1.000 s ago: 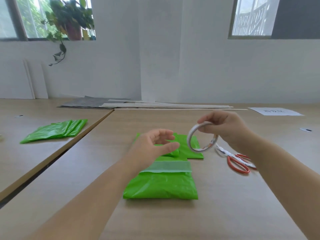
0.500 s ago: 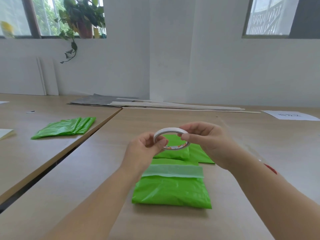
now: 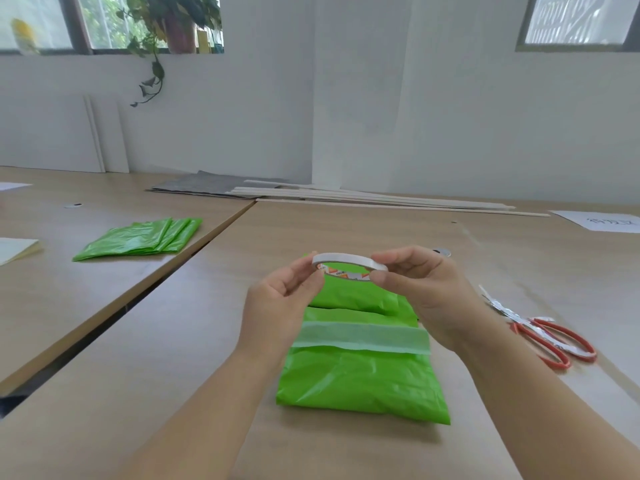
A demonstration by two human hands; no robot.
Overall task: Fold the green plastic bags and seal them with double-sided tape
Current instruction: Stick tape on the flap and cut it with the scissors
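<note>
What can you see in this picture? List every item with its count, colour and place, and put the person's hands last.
tape roll: 1, white, held above the bags
folded bag: 1, green with a pale strip across it, on the table nearest the person
second bag: 1, green, just behind the first, partly hidden by the hands
bag stack: 1 pile, green, on the left table
scissors: 1, red handles, on the table to the right
paper sheet: 1, white, far right
slats: several, pale, at the table's far edge
potted plant: 1, green, top left of the view
left hand: pinches the roll's left side
right hand: pinches its right side
</note>
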